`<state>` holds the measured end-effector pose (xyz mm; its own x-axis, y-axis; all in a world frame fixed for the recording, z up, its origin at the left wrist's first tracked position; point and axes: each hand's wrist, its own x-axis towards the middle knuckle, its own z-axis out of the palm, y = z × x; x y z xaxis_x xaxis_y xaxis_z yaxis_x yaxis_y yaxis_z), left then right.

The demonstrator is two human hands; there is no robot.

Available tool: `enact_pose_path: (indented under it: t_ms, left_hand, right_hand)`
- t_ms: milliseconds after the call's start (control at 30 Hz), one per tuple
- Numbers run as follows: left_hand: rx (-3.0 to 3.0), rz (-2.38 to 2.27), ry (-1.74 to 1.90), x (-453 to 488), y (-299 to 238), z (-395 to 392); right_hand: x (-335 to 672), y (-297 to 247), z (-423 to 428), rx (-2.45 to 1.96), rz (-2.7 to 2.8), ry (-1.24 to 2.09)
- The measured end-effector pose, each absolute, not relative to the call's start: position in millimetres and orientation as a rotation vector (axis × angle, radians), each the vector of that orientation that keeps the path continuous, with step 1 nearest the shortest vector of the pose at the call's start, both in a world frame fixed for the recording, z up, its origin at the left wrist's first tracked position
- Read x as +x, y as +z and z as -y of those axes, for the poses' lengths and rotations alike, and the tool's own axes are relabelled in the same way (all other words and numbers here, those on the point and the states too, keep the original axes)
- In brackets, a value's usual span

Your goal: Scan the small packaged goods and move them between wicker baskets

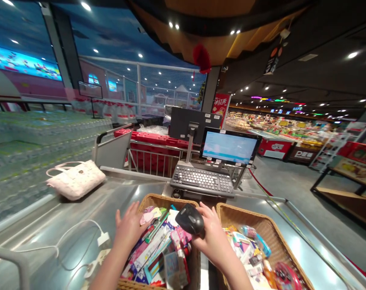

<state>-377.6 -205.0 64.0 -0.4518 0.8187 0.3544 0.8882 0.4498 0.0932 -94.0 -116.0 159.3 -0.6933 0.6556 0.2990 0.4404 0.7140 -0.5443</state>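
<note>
A black barcode scanner (190, 220) is in my right hand (211, 233), its rounded head tilted above the left wicker basket (167, 198). My fingers wrap round its right side, and its lower part is hidden. My left hand (130, 225) is over the left edge of the same basket with fingers apart and nothing visibly held. Near its thumb lies a pink and white packet (150, 216); whether they touch I cannot tell. Toothbrush-like packs and small boxes (154, 245) fill this basket. In the right wicker basket (281, 237) lie several mixed small packages (249, 247).
Behind the baskets stand a keyboard (202, 179) and a lit monitor (231, 147) on the metal counter (131, 187). A pale handbag (78, 181) rests at left, near a white cable with a plug (103, 239). Stacked bottles (34, 149) line the far left.
</note>
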Motion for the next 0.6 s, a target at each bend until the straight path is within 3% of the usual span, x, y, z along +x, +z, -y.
enact_pose_path:
  t_ms: [300, 600]
  left_hand:
    - [-1.454, 2.625, -0.334, -382.3, 39.1, 209.7]
    - [-1.66, 2.351, -0.546, -346.4, 61.7, 170.1]
  right_hand:
    - [-101.9, 154.8, 120.0, -0.844, 2.445, 0.67]
    - [-70.2, 160.8, 114.4, -0.933, 2.34, 0.563]
